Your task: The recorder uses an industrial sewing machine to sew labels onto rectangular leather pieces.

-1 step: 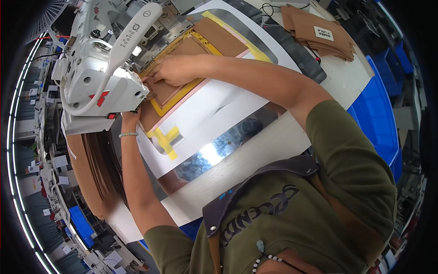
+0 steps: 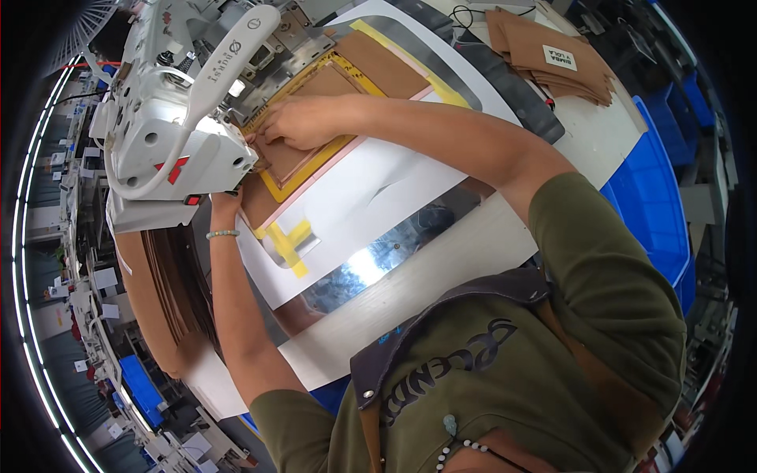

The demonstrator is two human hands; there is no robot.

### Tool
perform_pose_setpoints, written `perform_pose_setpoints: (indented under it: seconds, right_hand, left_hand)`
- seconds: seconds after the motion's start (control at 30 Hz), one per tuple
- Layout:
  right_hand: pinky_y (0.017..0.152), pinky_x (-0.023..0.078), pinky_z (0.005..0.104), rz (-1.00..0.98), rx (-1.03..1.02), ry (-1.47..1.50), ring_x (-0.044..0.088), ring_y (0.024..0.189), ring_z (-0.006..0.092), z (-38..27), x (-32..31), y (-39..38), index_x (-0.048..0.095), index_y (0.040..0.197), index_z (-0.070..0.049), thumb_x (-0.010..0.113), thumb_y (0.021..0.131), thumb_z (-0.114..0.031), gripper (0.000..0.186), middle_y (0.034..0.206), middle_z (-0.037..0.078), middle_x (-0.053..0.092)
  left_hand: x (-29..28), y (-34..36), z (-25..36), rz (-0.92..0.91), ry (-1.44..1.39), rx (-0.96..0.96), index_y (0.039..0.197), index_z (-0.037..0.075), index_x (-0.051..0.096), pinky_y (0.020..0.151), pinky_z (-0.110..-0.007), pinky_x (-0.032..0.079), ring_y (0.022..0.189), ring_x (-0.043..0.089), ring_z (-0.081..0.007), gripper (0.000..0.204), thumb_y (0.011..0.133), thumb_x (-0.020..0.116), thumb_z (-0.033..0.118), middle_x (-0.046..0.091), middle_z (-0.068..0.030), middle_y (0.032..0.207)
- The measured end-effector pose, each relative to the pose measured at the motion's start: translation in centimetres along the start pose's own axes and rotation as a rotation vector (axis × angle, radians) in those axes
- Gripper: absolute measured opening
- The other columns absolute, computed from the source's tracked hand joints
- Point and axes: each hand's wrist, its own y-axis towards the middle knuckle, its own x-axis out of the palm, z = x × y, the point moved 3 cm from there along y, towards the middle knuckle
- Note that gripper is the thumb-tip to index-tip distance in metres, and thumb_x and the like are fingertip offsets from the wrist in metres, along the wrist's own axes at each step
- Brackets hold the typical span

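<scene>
A brown panel (image 2: 315,91) lies inside a yellow-edged frame (image 2: 293,185) under the head of a white industrial sewing machine (image 2: 177,165). My right hand (image 2: 303,122) rests on this panel, its fingers bent and their tips pressing down close to the machine head. From the lower left, my left hand (image 2: 228,202) reaches in beneath the machine head, which covers most of it. Some fingertips show beside the right fingers at the panel, but their grip is hidden.
Yellow tape (image 2: 290,246) sits on a white sheet (image 2: 347,213) over a shiny metal plate (image 2: 378,256). Brown pieces (image 2: 544,59) are piled at the far right, near a blue bin (image 2: 650,213). Brown panels (image 2: 158,292) stack at left, below the machine.
</scene>
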Motion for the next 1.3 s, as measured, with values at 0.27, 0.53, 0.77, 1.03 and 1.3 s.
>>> perform_pose_setpoints:
  seconds: [0.27, 0.53, 0.77, 1.03, 1.3]
  right_hand:
    - [0.113, 0.046, 0.0477, -0.134, 0.038, 0.126, 0.057, 0.13, 0.0348, -1.8, -0.8, -0.7, 0.075, 0.127, -0.012, 0.057, 0.094, -0.012, 0.037, 0.129, 0.008, 0.074]
    - [0.11, 0.047, 0.0439, -0.122, -0.051, 0.037, 0.059, 0.124, 0.0313, -2.8, -1.0, -2.9, 0.075, 0.124, -0.009, 0.059, 0.094, -0.013, 0.034, 0.129, 0.005, 0.074]
    - [0.11, 0.048, 0.0466, -0.187, -0.078, 0.08, 0.057, 0.131, 0.0283, -4.4, -1.7, -3.9, 0.073, 0.128, -0.008, 0.061, 0.094, -0.01, 0.037, 0.132, 0.003, 0.072]
    - [0.102, 0.048, 0.0398, 0.1, 0.074, -0.344, 0.06, 0.124, 0.0211, -0.3, -6.4, -14.7, 0.077, 0.121, -0.012, 0.064, 0.1, -0.021, 0.027, 0.133, 0.001, 0.073]
    - [0.104, 0.048, 0.0396, 0.156, 0.092, -0.445, 0.058, 0.133, 0.0216, -0.6, -6.3, -15.5, 0.074, 0.126, -0.01, 0.065, 0.103, -0.027, 0.03, 0.14, 0.004, 0.071]
  left_hand:
    - [-1.2, -2.0, 1.4, 0.172, -0.233, -0.419, 0.123, -0.008, 0.071, 0.102, -0.039, 0.052, 0.114, 0.07, -0.0291, 0.03, 0.094, 0.068, -0.001, 0.076, -0.0199, 0.122]
    - [-2.7, -1.9, 10.6, 0.093, -0.33, -0.49, 0.123, -0.01, 0.07, 0.096, -0.033, 0.051, 0.108, 0.071, -0.0252, 0.027, 0.103, 0.064, 0.008, 0.076, -0.0177, 0.12]
    - [-3.3, -3.2, 14.4, 0.061, -0.278, -0.329, 0.133, -0.002, 0.069, 0.109, -0.037, 0.048, 0.124, 0.067, -0.0344, 0.031, 0.108, 0.064, 0.016, 0.071, -0.0172, 0.136]
    - [-5.1, -4.0, 20.1, -0.056, -0.077, -0.134, 0.134, 0.003, 0.072, 0.117, -0.044, 0.048, 0.136, 0.063, -0.034, 0.029, 0.107, 0.062, 0.009, 0.071, -0.0144, 0.141]
    - [-3.1, -1.1, 23.9, -0.207, -0.043, 0.024, 0.144, 0.006, 0.068, 0.12, -0.046, 0.044, 0.146, 0.055, -0.0363, 0.039, 0.105, 0.066, 0.013, 0.061, -0.0127, 0.156]
